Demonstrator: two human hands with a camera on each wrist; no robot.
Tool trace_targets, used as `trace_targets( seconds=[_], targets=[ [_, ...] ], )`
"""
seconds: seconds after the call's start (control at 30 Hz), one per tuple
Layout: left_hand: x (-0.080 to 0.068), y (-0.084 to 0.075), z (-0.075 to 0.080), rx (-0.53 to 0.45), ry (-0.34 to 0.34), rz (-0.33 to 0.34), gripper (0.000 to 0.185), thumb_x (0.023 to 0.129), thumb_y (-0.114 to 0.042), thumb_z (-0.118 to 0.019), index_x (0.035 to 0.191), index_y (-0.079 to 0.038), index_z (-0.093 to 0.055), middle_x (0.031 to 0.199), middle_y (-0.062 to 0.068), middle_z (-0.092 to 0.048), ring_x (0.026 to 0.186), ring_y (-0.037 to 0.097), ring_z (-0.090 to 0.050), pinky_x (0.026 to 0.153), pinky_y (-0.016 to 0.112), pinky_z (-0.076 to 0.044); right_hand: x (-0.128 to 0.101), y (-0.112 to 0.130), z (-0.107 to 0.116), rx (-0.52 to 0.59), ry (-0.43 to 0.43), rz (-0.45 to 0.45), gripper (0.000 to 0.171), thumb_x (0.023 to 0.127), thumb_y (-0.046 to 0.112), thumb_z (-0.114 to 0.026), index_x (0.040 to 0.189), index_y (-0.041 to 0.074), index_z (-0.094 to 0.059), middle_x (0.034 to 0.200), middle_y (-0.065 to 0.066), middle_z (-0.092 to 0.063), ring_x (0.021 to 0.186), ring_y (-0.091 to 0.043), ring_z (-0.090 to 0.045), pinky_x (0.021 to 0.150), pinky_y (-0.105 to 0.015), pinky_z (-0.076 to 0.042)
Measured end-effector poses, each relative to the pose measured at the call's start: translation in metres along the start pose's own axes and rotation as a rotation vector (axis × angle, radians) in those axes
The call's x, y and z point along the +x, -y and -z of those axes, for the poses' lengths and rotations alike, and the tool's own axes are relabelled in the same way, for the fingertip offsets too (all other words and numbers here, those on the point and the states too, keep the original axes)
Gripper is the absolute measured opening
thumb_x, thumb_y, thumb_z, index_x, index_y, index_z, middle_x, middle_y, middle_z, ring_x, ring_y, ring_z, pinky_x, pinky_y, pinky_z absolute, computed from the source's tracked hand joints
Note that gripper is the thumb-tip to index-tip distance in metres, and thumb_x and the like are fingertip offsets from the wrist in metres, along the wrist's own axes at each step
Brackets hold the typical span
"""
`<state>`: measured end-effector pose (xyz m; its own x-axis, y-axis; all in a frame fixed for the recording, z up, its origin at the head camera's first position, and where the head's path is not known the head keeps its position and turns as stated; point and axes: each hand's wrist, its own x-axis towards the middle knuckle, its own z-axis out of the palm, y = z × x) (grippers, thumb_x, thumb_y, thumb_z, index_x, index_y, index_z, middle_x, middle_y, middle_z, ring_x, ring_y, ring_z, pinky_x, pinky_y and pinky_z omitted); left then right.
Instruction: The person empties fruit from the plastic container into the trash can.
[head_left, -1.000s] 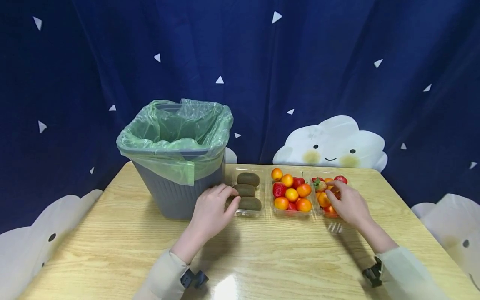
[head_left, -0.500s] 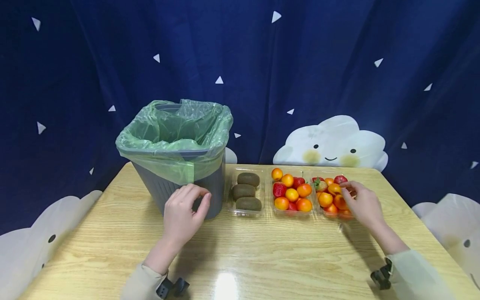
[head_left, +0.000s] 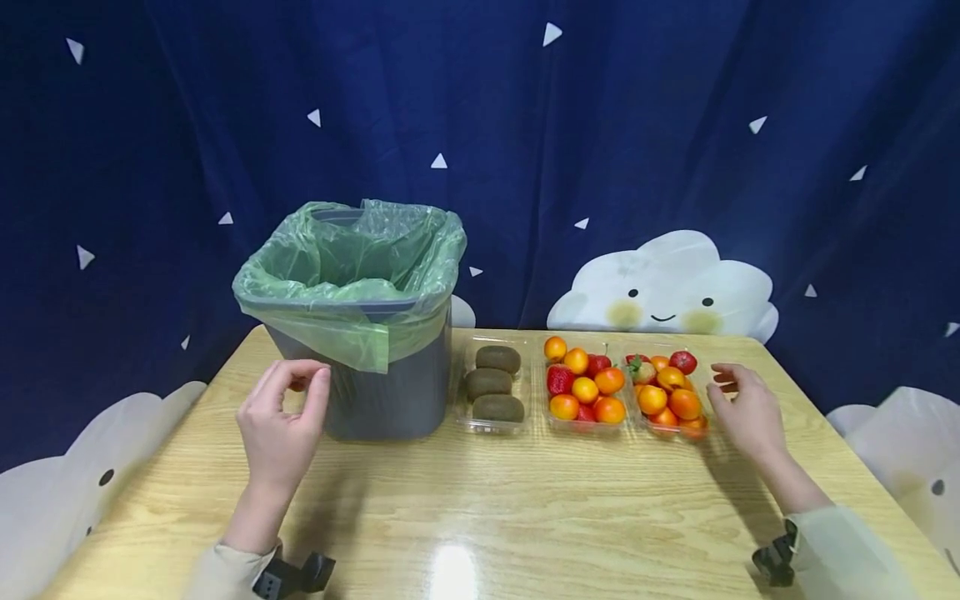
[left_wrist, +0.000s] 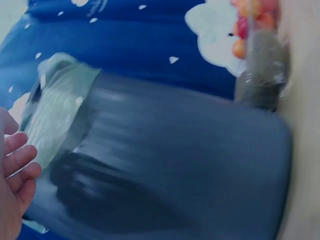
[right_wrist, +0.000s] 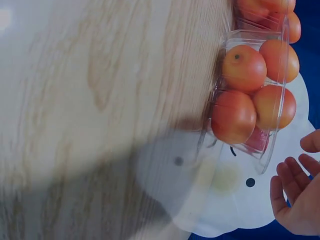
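Note:
My left hand [head_left: 279, 429] is in front of the grey bin [head_left: 393, 396], fingers loosely bent and nothing seen in them. In the left wrist view its fingers [left_wrist: 22, 162] stand near the green bag [left_wrist: 57, 107] that lines the bin. Beside the rightmost clear fruit box, my right hand [head_left: 750, 417] hovers apart from it, relaxed and holding nothing. That box carries small orange fruits [head_left: 652, 400] and a few strawberries [head_left: 683, 362]. A middle box holds a similar mix of orange fruits [head_left: 609, 381] and strawberries [head_left: 559, 380]. Three brown kiwis [head_left: 497, 408] lie in the leftmost box.
The wooden table [head_left: 525, 517] reaches back to a dark blue curtain [head_left: 487, 108] with white triangles and clouds. The bin stands at the back left, taller than the boxes, right next to the kiwi box.
My left hand has drawn away from the kiwi box, leftward past the front of the bin. My right hand has pulled off the right box's fruit to its right side. The fruit looks unmoved.

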<state>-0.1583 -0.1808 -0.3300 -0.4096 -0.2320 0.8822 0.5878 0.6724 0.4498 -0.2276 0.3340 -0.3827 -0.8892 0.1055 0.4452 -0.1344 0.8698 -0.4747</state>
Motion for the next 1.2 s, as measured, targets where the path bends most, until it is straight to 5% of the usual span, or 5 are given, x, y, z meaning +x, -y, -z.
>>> trace_targets(
  seconds=[0.2,0.37,0.6,0.83,1.2],
  targets=[
    [0.015,0.008,0.014,-0.099,-0.099,0.167,0.011,0.078,0.005,-0.063,0.087,0.01,-0.062,0.074,-0.017,-0.055,0.069,-0.004,-0.049,0.063,0.016,-0.038,0.0,-0.006,0.003,0.036,0.061,-0.08,0.038,0.09,0.014,-0.048,0.12,-0.01,-0.047,0.105,-0.028,-0.054,0.092,-0.04,-0.053,0.071,-0.041,-0.042],
    [0.029,0.015,0.02,-0.178,-0.108,0.286,0.027,0.082,-0.001,-0.06,0.107,0.006,-0.055,0.08,-0.012,-0.053,0.072,0.002,-0.05,0.066,0.017,-0.037,-0.001,-0.011,0.002,0.022,0.173,-0.145,0.048,0.093,0.02,-0.042,0.126,-0.014,-0.038,0.113,-0.033,-0.051,0.099,-0.045,-0.051,0.08,-0.052,-0.042],
    [0.047,0.028,0.031,-0.051,0.055,0.422,0.051,0.085,-0.02,-0.058,0.133,-0.018,-0.04,0.1,-0.013,-0.048,0.085,-0.001,-0.047,0.072,0.015,-0.033,-0.002,-0.017,0.001,-0.002,0.307,-0.179,0.054,0.095,0.027,-0.039,0.128,-0.016,-0.035,0.117,-0.035,-0.049,0.105,-0.048,-0.049,0.082,-0.052,-0.043],
    [0.07,0.043,0.041,-0.022,0.271,0.535,0.055,0.091,-0.026,-0.05,0.142,-0.027,-0.029,0.138,0.007,-0.039,0.112,0.009,-0.046,0.092,0.017,-0.038,0.001,-0.022,0.001,0.046,0.414,-0.238,0.059,0.095,0.03,-0.038,0.13,-0.017,-0.029,0.118,-0.038,-0.045,0.092,-0.041,-0.057,0.074,-0.043,-0.05],
    [0.1,0.056,0.053,-0.123,0.577,0.442,0.06,0.094,-0.026,-0.046,0.146,-0.016,-0.017,0.136,0.032,-0.033,0.086,-0.011,-0.052,0.073,0.005,-0.043,0.009,-0.024,0.001,0.247,0.556,-0.356,0.067,0.095,0.023,-0.038,0.134,-0.021,-0.006,0.124,-0.044,-0.034,0.096,-0.036,-0.058,0.07,-0.036,-0.055]
  ],
)
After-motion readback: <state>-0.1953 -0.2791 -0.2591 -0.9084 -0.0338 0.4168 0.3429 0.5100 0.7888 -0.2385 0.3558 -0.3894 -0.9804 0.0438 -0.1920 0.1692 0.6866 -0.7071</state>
